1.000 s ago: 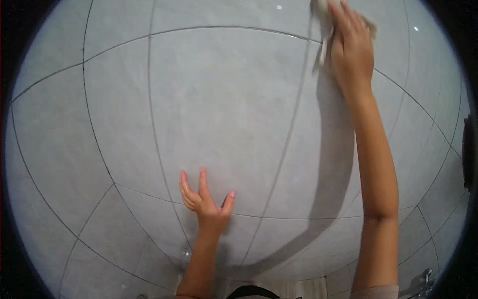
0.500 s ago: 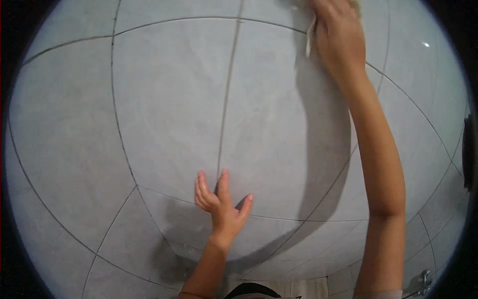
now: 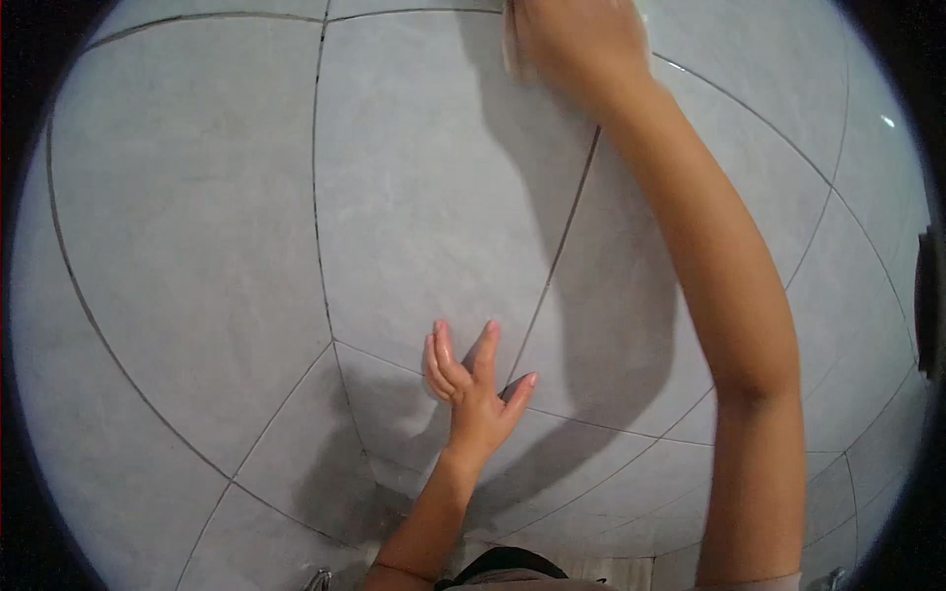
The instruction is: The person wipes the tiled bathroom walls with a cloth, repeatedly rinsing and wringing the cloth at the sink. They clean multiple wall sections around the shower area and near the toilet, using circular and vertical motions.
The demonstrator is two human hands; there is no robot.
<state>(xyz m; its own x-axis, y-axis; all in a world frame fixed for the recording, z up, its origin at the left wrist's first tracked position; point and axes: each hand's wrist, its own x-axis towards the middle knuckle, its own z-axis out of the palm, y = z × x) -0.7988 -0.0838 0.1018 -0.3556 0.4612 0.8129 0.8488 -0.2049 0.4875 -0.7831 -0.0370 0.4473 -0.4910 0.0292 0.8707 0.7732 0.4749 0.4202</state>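
Note:
Large grey tiles (image 3: 424, 187) with dark grout lines fill most of the head view. My left hand (image 3: 475, 389) rests against the tiles low in the middle, its fingers spread and holding nothing. Up at the top edge, my right hand (image 3: 583, 44) is pressed to the tiled surface at the end of its stretched arm. It is wrapped over a pale cloth (image 3: 510, 47), of which only thin edges show beside the fingers. Blur and the picture's upper edge hide the fingertips and most of the cloth.
Both arms throw shadows over the tiles. A dark object (image 3: 926, 300) stands at the far right rim. Shiny metal fittings (image 3: 319, 579) show at the lower edge, small and partly cut off. Part of my dark clothing (image 3: 512, 563) appears at bottom centre.
My right hand has moved left across the tiles with the cloth. The tile lines have shifted right in the picture, and my left hand appears slightly farther right, still spread.

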